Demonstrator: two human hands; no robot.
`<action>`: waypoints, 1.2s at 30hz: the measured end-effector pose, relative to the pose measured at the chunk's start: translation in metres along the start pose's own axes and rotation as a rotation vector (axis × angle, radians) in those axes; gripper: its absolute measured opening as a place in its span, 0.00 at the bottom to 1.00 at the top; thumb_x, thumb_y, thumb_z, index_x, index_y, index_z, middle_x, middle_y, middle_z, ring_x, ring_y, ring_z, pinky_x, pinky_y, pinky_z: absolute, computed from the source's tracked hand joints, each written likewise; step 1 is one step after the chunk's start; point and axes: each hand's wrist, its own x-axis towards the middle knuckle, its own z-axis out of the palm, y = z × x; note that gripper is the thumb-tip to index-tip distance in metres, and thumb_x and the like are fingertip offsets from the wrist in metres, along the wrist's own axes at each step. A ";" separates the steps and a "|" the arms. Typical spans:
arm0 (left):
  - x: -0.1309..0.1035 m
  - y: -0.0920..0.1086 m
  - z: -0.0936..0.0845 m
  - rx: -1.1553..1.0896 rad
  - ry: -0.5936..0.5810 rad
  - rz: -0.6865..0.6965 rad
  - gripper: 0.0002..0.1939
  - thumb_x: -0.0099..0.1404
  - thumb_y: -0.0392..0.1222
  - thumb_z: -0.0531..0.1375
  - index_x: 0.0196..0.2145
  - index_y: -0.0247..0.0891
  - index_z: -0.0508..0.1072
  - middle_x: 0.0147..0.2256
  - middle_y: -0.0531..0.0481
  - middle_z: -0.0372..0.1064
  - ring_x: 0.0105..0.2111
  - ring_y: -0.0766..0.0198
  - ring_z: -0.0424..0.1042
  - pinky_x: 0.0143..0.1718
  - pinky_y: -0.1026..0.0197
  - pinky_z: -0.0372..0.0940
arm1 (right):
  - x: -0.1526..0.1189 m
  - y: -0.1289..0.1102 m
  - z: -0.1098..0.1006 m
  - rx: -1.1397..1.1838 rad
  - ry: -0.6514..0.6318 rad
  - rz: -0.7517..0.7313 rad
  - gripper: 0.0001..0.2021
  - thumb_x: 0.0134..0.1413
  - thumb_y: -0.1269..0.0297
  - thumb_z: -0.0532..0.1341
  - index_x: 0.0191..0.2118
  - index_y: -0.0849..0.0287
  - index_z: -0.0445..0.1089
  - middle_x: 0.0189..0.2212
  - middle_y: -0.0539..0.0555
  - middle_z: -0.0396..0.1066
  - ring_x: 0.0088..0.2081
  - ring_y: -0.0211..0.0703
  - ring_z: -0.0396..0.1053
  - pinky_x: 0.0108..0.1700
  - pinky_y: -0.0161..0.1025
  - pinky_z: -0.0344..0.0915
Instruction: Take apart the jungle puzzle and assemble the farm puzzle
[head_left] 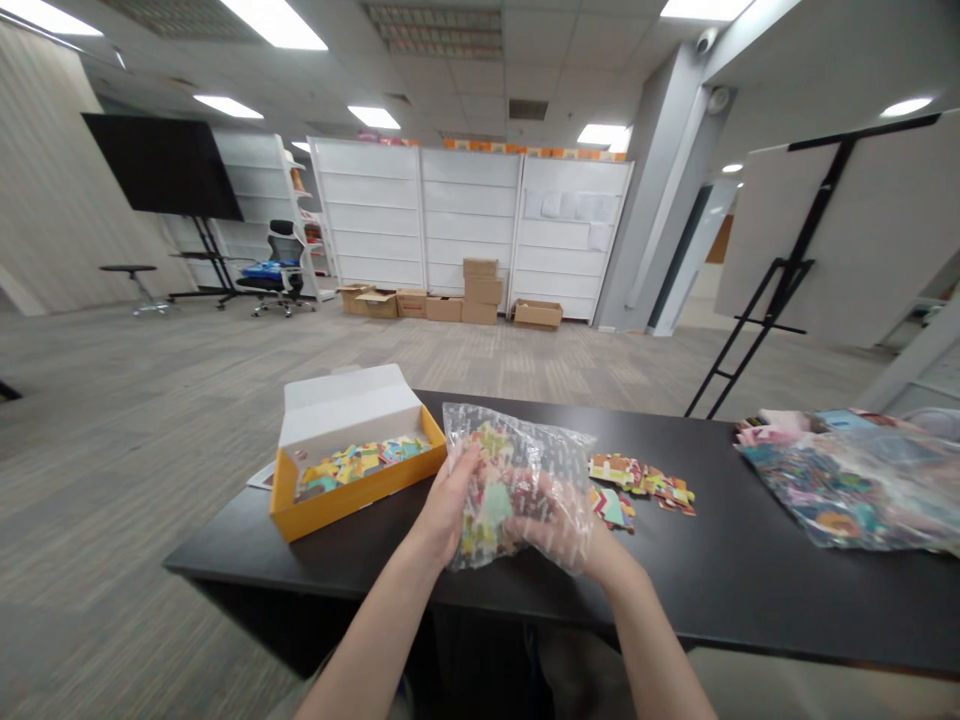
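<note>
A clear plastic bag with colourful jigsaw puzzle pieces inside is held just above the near edge of the black table. My left hand is closed on the bag's left side, thumb on top. My right hand shows through the plastic and appears to be inside the bag from the right. Its curled fingers reach the puzzle pieces, though glare blurs their tips. More puzzle pieces lie on the table to the right of the bag. On the left stands an open yellow box with puzzle pieces in it.
The black table spans the front. At its right end lie plastic bags with colourful contents. Past the table are a stand with a white board, cardboard boxes, an office chair and a large screen.
</note>
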 end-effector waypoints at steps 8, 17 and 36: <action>0.016 -0.010 -0.009 0.031 0.026 0.152 0.21 0.64 0.44 0.67 0.54 0.41 0.74 0.48 0.45 0.79 0.52 0.52 0.76 0.55 0.56 0.70 | 0.010 -0.006 0.016 -0.068 0.016 -0.107 0.21 0.51 0.70 0.65 0.53 0.54 0.72 0.45 0.55 0.76 0.44 0.49 0.73 0.51 0.48 0.69; 0.013 -0.014 -0.013 0.206 -0.031 0.215 0.26 0.63 0.49 0.68 0.56 0.40 0.72 0.46 0.46 0.78 0.47 0.53 0.78 0.49 0.59 0.72 | 0.008 -0.013 0.019 -0.053 -0.086 -0.172 0.20 0.50 0.69 0.66 0.51 0.51 0.76 0.48 0.55 0.77 0.49 0.54 0.74 0.56 0.51 0.68; -0.010 0.010 -0.040 0.301 -0.339 -0.183 0.25 0.60 0.39 0.71 0.55 0.36 0.75 0.50 0.38 0.78 0.49 0.49 0.78 0.49 0.54 0.74 | 0.015 0.015 0.005 0.051 0.184 -0.030 0.17 0.57 0.54 0.63 0.47 0.58 0.75 0.42 0.58 0.78 0.42 0.52 0.75 0.49 0.49 0.70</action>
